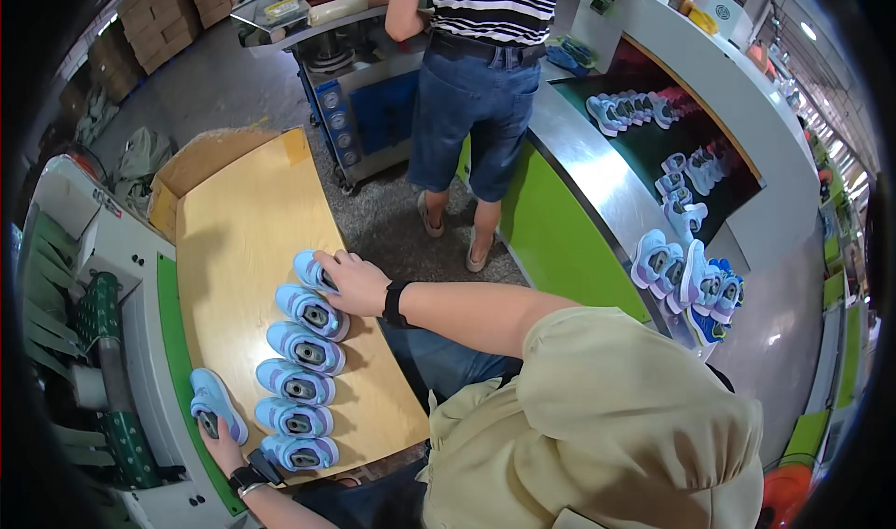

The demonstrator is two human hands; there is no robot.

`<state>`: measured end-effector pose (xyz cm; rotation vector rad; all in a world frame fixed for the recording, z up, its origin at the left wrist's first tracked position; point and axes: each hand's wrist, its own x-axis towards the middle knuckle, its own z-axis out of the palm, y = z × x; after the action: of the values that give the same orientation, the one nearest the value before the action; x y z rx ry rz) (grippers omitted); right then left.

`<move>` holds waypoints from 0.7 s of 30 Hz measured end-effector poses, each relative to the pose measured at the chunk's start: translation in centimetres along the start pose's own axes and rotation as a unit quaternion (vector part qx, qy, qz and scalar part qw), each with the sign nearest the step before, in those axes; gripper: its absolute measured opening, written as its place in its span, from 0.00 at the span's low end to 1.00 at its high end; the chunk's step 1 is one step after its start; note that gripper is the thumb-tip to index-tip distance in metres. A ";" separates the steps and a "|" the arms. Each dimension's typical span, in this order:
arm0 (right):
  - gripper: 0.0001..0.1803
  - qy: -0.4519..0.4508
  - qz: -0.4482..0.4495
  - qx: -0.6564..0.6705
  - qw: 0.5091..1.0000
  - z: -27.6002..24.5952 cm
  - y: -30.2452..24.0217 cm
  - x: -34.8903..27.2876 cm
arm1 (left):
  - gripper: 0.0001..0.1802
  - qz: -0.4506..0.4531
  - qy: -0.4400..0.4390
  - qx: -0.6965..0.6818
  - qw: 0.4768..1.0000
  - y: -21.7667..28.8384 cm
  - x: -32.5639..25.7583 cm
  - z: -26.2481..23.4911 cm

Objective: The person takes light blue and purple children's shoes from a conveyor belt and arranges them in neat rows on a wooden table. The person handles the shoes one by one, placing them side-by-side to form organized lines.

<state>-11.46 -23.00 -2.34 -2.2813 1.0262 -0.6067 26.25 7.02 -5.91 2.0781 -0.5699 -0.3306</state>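
Observation:
Several light blue and lilac children's shoes (301,350) lie sole up in a row on a pale wooden table (245,221). My right hand (353,284), with a black band at the wrist, reaches across and grips the farthest shoe of the row (310,269). My left hand (224,445), with a watch at the wrist, holds one more light blue shoe (211,400). That shoe lies apart from the row, on the green strip (172,333) at the table's left edge.
Another person in a striped shirt and denim shorts (481,90) stands past the table at a blue machine (366,113). A curved steel and green conveyor (597,183) on the right carries more shoes (686,277). An open cardboard box (198,163) and a white machine with green rollers (98,342) are on the left.

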 end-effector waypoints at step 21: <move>0.39 0.003 0.006 0.004 1.000 0.5 -0.1 0.0 | 0.23 0.040 -0.105 -0.141 0.984 3.0 -2.8 -2.0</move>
<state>-11.06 -22.80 -2.63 -2.2668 1.0370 -0.6117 23.91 8.52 -2.27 1.7536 -0.6879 -0.5570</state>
